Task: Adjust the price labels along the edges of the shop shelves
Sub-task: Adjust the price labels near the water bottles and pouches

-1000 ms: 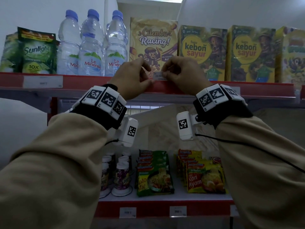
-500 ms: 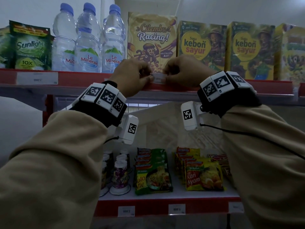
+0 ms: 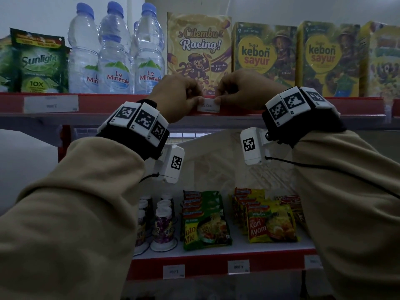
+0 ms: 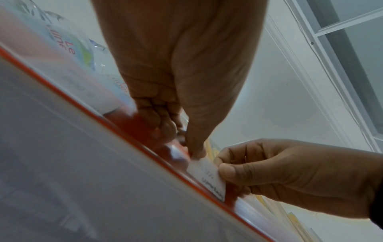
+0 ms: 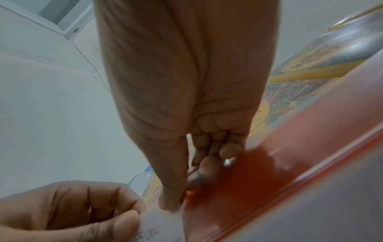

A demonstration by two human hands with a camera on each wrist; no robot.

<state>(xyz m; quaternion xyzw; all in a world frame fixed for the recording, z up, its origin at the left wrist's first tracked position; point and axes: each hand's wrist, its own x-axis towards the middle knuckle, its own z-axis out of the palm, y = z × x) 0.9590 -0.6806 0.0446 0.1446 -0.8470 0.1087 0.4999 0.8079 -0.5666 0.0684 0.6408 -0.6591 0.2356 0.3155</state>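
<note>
Both my hands up at the red front edge of the upper shelf (image 3: 324, 106). Price label (image 3: 208, 106), small white card, sits on that edge just below the Cilembu Racing box (image 3: 198, 43). My left hand (image 3: 176, 97) pinches the label's left end, thumb in front, other fingers curled behind. My right hand (image 3: 242, 89) pinches the right end the same way; thumb tip flat on the card face in the left wrist view. Print on the card partly readable, ends in 000. 3 water bottles (image 3: 114, 50) stand left of the box, 2 kebon sayur boxes (image 3: 263, 55) right of it. Another label (image 3: 50, 103) sits farther left on the same edge.
</note>
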